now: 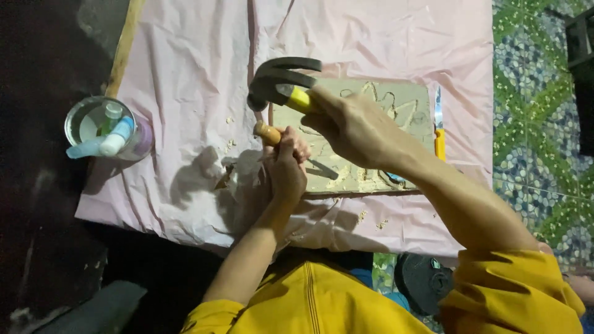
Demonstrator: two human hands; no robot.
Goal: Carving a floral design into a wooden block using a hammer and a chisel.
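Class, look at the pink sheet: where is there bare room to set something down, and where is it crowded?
Free: the pink sheet between the clear cup and the carved board, and the strip above the board. Crowded: the board's left end, where the left hand grips a wooden-handled tool under the hammer held by the right hand. A yellow-handled knife borders the right edge.

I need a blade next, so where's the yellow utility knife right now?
In the head view, the yellow utility knife lies on the pink sheet along the carved board's right edge, just beyond the right hand.
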